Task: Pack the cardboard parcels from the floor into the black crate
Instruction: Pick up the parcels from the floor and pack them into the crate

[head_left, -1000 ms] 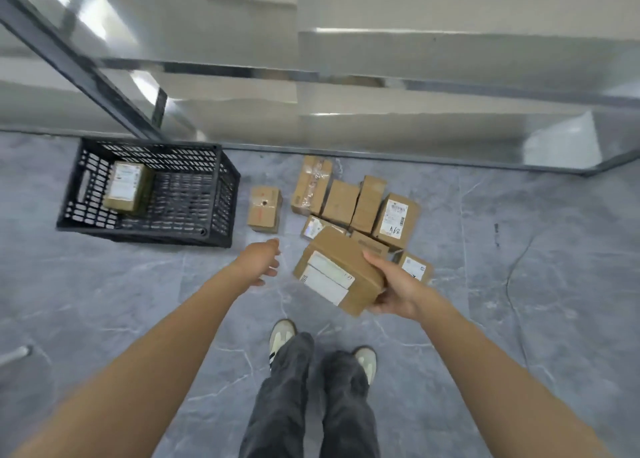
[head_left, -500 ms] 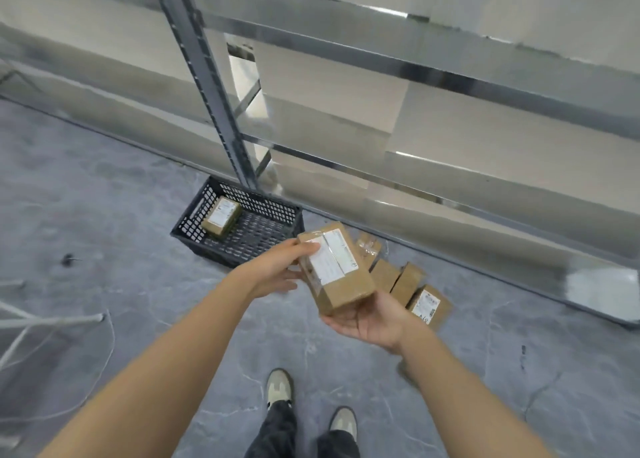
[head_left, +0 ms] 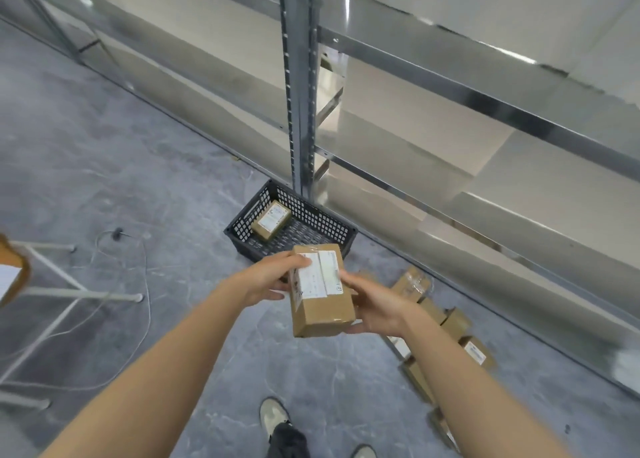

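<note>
A brown cardboard parcel [head_left: 325,310] with white labels on top is held in the air between both hands. My left hand [head_left: 268,277] grips its left side, fingers curled over the top edge. My right hand [head_left: 375,307] cups its right side and underside. Just beyond it on the floor stands the black crate [head_left: 313,229], holding one labelled parcel [head_left: 271,220] in its left end. Several more parcels [head_left: 446,319] lie on the floor to the right, partly hidden by my right arm.
Metal shelving with an upright post [head_left: 299,87] stands right behind the crate. A white tube frame [head_left: 69,293] and a thin cable [head_left: 145,284] lie on the grey floor at left. My shoes [head_left: 273,416] are at the bottom.
The view has swung left and the crate now lies straight ahead. My left hand has closed on the parcel, which has turned with its label facing up; both hands now hold it.
</note>
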